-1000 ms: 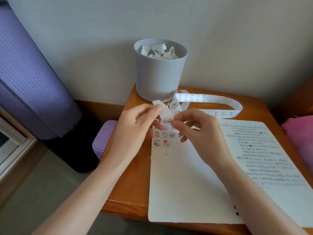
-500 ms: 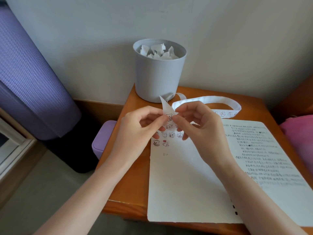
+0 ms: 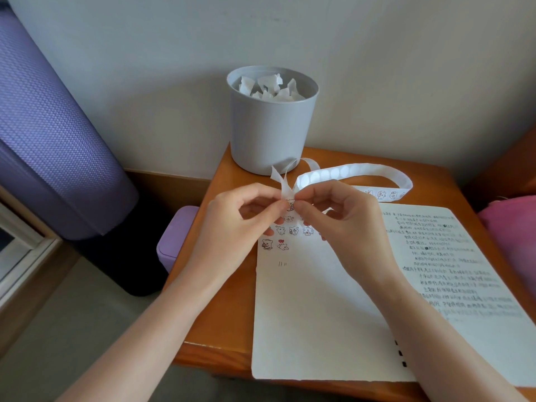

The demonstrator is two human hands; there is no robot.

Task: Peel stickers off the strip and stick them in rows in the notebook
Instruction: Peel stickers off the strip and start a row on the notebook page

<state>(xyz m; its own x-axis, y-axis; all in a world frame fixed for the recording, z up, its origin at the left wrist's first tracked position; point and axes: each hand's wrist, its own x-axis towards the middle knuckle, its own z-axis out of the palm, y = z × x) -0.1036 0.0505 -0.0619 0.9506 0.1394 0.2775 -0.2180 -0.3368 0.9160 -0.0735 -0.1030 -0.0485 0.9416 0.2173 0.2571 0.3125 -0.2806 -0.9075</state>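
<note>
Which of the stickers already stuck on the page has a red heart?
The right-hand sticker of the two in the lowest row, just above the small pen marks; no other visible one shows red.

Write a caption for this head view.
The left hand and right hand pinch the sticker strip above the notebook; a grey bin of scraps stands behind.

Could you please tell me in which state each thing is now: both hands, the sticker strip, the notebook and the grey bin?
Left hand: pinches the raised end of the sticker strip.
Right hand: pinches the same end, opposite side.
Sticker strip: looped on the table, end lifted.
Notebook: open, flat, stickers in rows on its left page.
Grey bin: upright, holds white paper scraps.
</note>
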